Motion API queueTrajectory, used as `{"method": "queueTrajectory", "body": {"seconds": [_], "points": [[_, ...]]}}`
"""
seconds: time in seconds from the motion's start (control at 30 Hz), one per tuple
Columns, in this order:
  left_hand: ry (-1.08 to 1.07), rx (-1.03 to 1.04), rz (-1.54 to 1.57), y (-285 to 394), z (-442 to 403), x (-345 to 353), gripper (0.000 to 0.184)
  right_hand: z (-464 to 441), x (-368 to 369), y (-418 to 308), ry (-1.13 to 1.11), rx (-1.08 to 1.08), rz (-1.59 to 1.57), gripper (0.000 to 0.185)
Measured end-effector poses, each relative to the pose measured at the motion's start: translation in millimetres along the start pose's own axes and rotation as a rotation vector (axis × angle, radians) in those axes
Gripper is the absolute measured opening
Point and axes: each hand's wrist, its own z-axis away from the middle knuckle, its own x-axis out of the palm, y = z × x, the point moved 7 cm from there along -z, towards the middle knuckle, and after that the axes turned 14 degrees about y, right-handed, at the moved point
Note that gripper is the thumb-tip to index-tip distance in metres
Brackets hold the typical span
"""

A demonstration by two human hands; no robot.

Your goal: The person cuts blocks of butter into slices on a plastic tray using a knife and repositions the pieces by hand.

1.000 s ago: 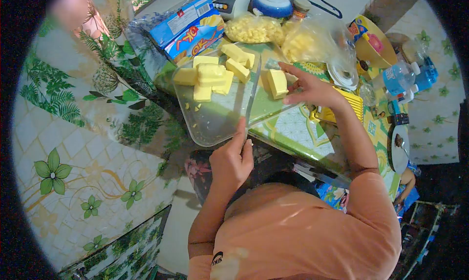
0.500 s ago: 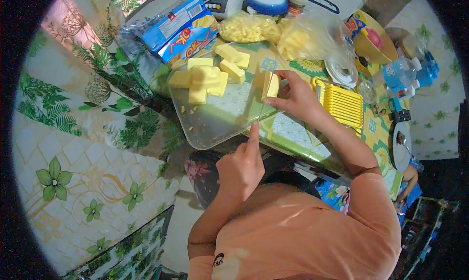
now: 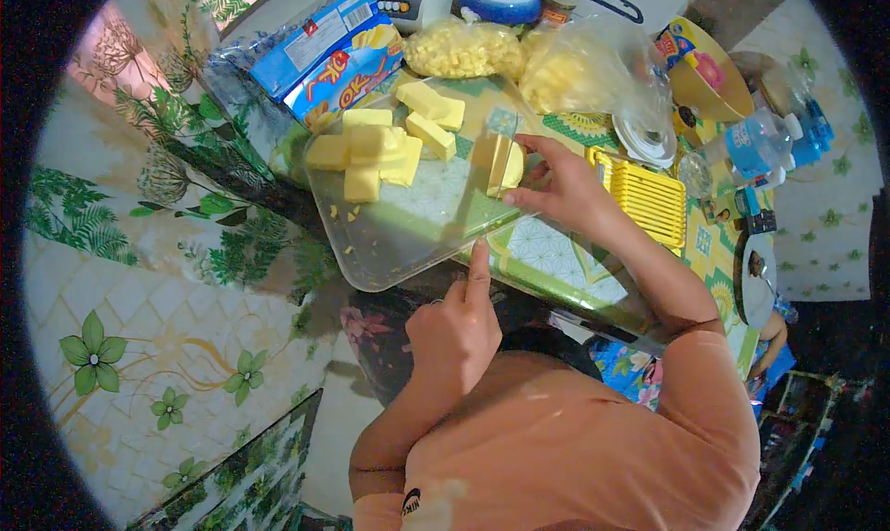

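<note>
A yellow block [image 3: 510, 170] stands at the right side of a clear plastic tray [image 3: 408, 244]. My right hand [image 3: 561, 188] pinches this block from its right side, between thumb and fingers. Closed around a knife handle that is mostly hidden, my left hand [image 3: 454, 332] is below the tray's near edge, index finger stretched forward. The thin blade is hard to see; it runs up to the block, where a slice shows at the left face. Several yellow blocks [image 3: 375, 151] lie piled in the tray's left part, with small crumbs below them.
Behind the tray are a blue snack box [image 3: 348, 72], a bag of small yellow pieces [image 3: 464, 49] and another plastic bag [image 3: 575, 72]. To the right are a yellow slotted rack [image 3: 649, 202], a yellow bowl [image 3: 732, 91] and bottles [image 3: 756, 146]. Another person's arm shows at far right.
My right fingers, spread beside the block a second ago, have closed on it. My left hand has moved slightly right, bringing the blade to the block. The view has shifted a little.
</note>
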Motion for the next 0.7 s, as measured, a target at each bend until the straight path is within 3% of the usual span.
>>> {"method": "queueTrajectory", "body": {"seconds": [0.7], "points": [[0.004, -0.001, -0.035, 5.5, -3.3, -7.9, 0.059, 2.2, 2.2, 3.3, 0.042, -0.065, 0.014, 0.069]]}}
